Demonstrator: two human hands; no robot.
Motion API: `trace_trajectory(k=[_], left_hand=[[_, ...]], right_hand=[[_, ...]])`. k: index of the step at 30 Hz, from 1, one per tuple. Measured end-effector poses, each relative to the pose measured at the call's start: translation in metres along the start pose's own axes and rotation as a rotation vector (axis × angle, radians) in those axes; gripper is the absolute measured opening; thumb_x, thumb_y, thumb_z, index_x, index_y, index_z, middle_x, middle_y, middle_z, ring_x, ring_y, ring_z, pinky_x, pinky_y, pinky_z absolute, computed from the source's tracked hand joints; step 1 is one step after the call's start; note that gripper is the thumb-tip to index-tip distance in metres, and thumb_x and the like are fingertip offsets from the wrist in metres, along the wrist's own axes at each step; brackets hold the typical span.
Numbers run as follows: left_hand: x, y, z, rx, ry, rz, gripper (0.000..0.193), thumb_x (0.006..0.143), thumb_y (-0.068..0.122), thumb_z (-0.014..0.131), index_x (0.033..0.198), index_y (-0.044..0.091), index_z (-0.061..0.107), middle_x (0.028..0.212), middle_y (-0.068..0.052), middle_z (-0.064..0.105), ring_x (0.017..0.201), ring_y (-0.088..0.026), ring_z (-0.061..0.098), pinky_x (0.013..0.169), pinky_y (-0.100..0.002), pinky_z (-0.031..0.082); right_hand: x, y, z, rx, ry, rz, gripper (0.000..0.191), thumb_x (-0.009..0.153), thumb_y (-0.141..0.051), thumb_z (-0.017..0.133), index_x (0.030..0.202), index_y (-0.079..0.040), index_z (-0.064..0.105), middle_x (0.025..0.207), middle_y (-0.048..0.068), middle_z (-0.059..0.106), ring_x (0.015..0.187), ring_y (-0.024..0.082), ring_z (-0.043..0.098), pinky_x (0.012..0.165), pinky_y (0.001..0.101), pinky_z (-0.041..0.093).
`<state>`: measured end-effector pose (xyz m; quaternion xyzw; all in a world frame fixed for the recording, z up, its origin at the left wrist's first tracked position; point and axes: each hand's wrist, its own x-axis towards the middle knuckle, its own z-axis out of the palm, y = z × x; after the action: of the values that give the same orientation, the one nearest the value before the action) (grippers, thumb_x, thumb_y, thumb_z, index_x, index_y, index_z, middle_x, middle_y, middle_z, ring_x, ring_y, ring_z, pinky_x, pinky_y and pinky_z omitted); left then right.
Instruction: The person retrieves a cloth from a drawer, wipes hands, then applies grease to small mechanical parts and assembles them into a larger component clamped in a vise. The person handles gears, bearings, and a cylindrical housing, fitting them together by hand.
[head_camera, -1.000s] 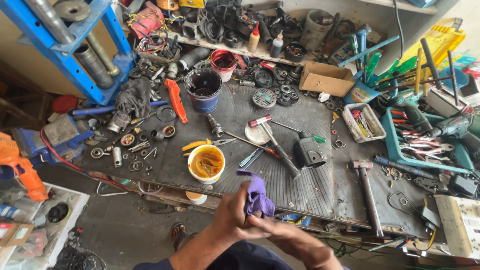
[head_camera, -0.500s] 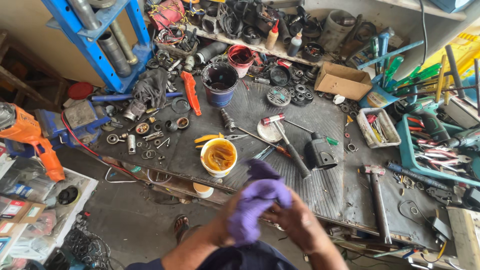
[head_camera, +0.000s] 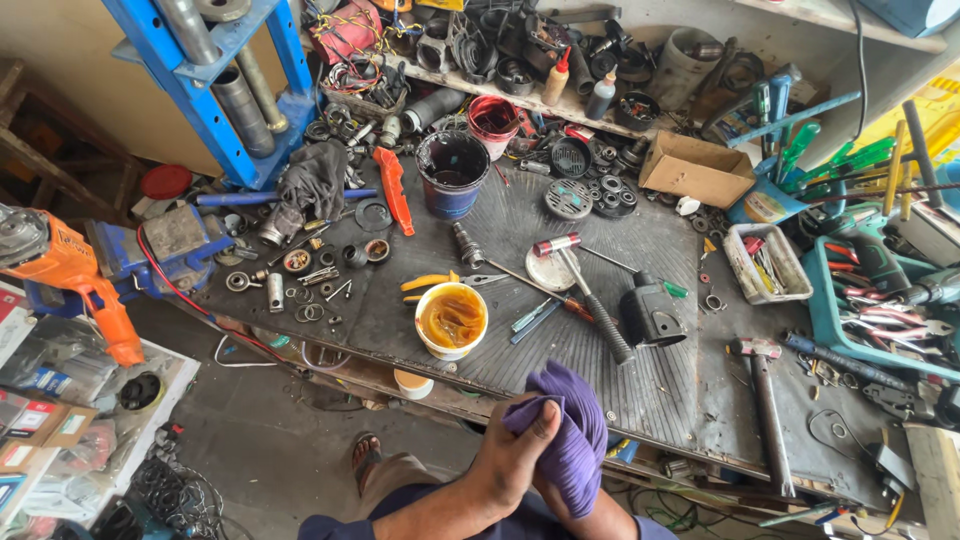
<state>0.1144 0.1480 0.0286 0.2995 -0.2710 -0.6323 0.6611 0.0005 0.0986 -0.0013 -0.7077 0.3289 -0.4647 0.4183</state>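
While both hands meet low at the near edge of the tabletop (head_camera: 600, 340), the left hand (head_camera: 515, 455) wraps its fingers (head_camera: 543, 425) around a purple cloth (head_camera: 575, 440), gripping it in a bunch. The right hand (head_camera: 548, 492) sits underneath and is mostly hidden by the cloth and the left hand, so I cannot tell how its fingers stand; only its forearm shows clearly. The cloth hangs over the tabletop's front edge, just in front of the person's body. Near it on the ribbed dark mat stands a white tub of yellow grease (head_camera: 451, 320), with a red-headed hammer (head_camera: 585, 300) and a black handle part (head_camera: 652, 312) to its right. Farther back sit a blue bucket (head_camera: 452, 172) and a cardboard box (head_camera: 695, 168). An orange power tool (head_camera: 70, 270) rests at the far left.
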Motion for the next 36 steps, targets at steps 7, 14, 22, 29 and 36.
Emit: trace_trajectory(k=[7, 14, 22, 29, 36], left_hand=[[0.004, 0.043, -0.024, -0.508, -0.018, -0.348, 0.048, 0.093, 0.046, 0.068, 0.119, 0.006, 0.066, 0.110, -0.008, 0.074, 0.101, -0.020, 0.072, 0.094, -0.038, 0.057], [0.001, 0.039, -0.032, -0.048, -0.363, -0.044, 0.046, 0.104, 0.021, 0.067, 0.144, 0.002, 0.055, 0.132, -0.015, 0.065, 0.119, -0.027, 0.065, 0.107, -0.042, 0.051], [0.017, 0.053, -0.067, 1.460, -0.606, 0.413, 0.030, 0.095, 0.020, 0.063, 0.116, -0.001, 0.062, 0.107, -0.026, 0.067, 0.095, -0.041, 0.068, 0.088, -0.057, 0.054], [0.017, 0.120, -0.127, 1.490, -0.673, 0.724, 0.027, 0.102, 0.018, 0.059, 0.125, 0.018, 0.071, 0.100, -0.009, 0.072, 0.086, -0.030, 0.072, 0.079, -0.048, 0.057], [0.036, 0.197, -0.174, 1.439, -0.320, 1.103, 0.027, 0.098, 0.029, 0.065, 0.122, 0.018, 0.067, 0.122, 0.000, 0.072, 0.117, -0.020, 0.071, 0.112, -0.047, 0.048]], right_hand=[[0.014, -0.017, -0.014, 0.093, -0.362, -0.181, 0.081, 0.086, -0.034, 0.083, 0.144, 0.006, 0.043, 0.147, 0.024, 0.045, 0.138, 0.031, 0.045, 0.114, 0.0420, 0.033], [0.012, 0.014, 0.007, 0.343, 0.132, 0.303, 0.045, 0.097, -0.036, 0.069, 0.123, -0.002, 0.055, 0.106, 0.021, 0.069, 0.096, 0.030, 0.069, 0.090, 0.0412, 0.058], [0.078, 0.033, 0.018, 0.443, 0.050, 0.977, 0.025, 0.089, -0.023, 0.071, 0.105, -0.004, 0.066, 0.080, 0.008, 0.069, 0.069, 0.022, 0.066, 0.063, 0.0373, 0.055], [0.085, 0.020, 0.039, 0.592, 0.173, 0.721, 0.044, 0.083, -0.032, 0.078, 0.110, 0.000, 0.066, 0.088, 0.009, 0.069, 0.074, 0.018, 0.062, 0.063, 0.0329, 0.049], [0.087, 0.026, 0.135, 0.933, 0.082, 0.725, 0.053, 0.081, -0.032, 0.080, 0.121, -0.002, 0.061, 0.100, 0.008, 0.070, 0.089, 0.019, 0.062, 0.076, 0.0349, 0.047]])
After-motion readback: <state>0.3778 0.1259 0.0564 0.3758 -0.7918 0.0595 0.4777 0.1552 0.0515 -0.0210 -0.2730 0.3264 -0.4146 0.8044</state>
